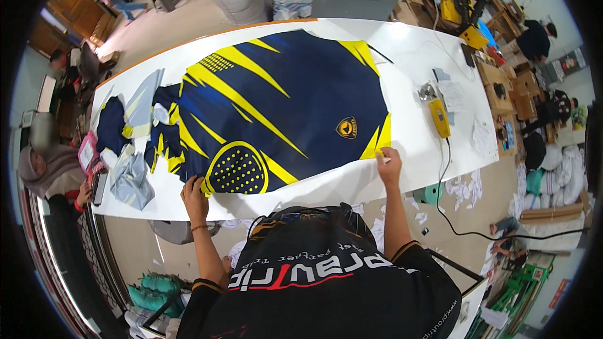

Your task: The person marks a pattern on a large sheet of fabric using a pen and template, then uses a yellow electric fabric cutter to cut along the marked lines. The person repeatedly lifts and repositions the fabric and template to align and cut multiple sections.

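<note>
A large navy fabric shirt panel with yellow spikes, a dotted yellow racket shape and a small badge lies spread flat on the white table. At its near left edge, my left hand has its fingers closed on the cloth beside the racket print. My right hand pinches the yellow corner at the near right. Between the two hands, the panel's near edge runs along the table front. My fingertips partly cover the cloth at both grips.
Crumpled navy, yellow and grey fabric pieces heap at the table's left end. On the right lie a yellow corded hand tool and paper sheets; its black cable trails off the edge. A person is at the far left.
</note>
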`<state>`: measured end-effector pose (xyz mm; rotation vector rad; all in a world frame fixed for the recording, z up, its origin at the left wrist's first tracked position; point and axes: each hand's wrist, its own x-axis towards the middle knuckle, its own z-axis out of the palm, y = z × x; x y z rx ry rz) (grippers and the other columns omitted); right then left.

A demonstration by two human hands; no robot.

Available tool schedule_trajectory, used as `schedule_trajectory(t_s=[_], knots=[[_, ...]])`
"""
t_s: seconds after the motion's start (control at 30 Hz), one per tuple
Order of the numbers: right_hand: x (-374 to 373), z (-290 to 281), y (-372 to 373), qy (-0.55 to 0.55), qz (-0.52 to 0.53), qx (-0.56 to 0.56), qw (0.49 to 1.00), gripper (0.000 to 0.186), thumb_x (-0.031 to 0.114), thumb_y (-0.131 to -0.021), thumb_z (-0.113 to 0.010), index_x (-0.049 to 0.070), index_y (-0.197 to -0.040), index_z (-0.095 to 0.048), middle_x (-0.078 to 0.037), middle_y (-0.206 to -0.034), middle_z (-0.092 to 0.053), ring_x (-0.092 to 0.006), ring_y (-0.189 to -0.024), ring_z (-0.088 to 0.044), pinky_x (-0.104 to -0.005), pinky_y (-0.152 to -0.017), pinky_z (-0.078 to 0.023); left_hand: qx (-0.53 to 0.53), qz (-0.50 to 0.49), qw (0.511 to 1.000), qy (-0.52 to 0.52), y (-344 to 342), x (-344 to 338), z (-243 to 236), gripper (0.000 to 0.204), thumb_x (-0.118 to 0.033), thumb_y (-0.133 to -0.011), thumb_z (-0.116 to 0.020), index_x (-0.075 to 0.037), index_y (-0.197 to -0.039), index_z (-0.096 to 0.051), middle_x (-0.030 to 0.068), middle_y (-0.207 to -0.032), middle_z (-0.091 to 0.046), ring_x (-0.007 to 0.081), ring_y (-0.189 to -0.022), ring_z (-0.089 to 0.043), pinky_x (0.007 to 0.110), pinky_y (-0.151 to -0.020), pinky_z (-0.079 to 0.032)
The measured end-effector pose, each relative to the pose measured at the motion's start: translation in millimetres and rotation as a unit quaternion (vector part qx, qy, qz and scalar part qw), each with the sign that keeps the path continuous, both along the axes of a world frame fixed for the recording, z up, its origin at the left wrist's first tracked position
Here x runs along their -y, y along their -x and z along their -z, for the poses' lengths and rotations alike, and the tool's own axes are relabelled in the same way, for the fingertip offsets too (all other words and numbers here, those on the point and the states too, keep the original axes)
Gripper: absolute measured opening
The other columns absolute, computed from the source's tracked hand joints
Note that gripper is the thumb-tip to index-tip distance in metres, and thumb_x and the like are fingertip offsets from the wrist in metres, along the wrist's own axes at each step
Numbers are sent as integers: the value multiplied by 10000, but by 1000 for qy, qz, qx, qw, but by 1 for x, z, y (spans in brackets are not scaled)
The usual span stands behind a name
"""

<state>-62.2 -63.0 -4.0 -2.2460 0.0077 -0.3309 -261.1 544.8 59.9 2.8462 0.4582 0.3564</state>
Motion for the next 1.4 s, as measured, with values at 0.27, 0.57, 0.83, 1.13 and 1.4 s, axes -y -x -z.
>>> schedule_trajectory(t_s=[0.27, 0.57, 0.83, 1.13, 1.4], knots=[[-7, -4, 29, 163, 23, -10, 986, 242, 91, -812, -800, 90, -1042, -727, -118, -1059, -649, -346, -1062, -604, -449, -899, -520, -2, 2, 1000, 27, -5, -19, 18, 430, 103, -778, -583, -66, -1153, -707, 122, -1170, -682, 351, -1110, -635, 451, -955, -498], [39, -16, 35, -6, -8, -199, 980, 131, 9, -886, -721, 42, -999, -665, -147, -913, -689, -269, -785, -711, -367, -681, -534, 125, -74, 985, 93, 17, -38, -7, 174, 50, -984, -509, -10, -1056, -655, 162, -1012, -687, 350, -940, -676, 417, -842, -547], [70, -51, 59, 132, -100, -99, 981, 230, -67, -713, -812, 30, -912, -747, -95, -879, -646, -241, -786, -643, -319, -658, -524, 44, -83, 985, 146, 50, -38, -32, 166, 71, -998, -552, -3, -996, -702, 105, -904, -722, 181, -757, -676, 290, -739, -537], [119, -56, 77, 113, -77, -170, 976, 180, 22, -708, -816, 60, -878, -769, -87, -985, -690, -291, -985, -624, -397, -851, -502, -125, -89, 962, 226, 63, -49, -68, 68, 21, -939, -672, 16, -994, -711, 65, -813, -720, 104, -745, -640, 270, -719, -514], [132, -103, -2, -166, -57, -256, 951, 130, 89, -860, -706, -15, -934, -724, -30, -877, -674, -127, -831, -593, -292, -753, -461, -36, -24, 932, 361, -14, -79, -98, 221, -164, -1057, -600, 5, -920, -637, -56, -787, -565, 40, -755, -487, 222, -686, -407]])
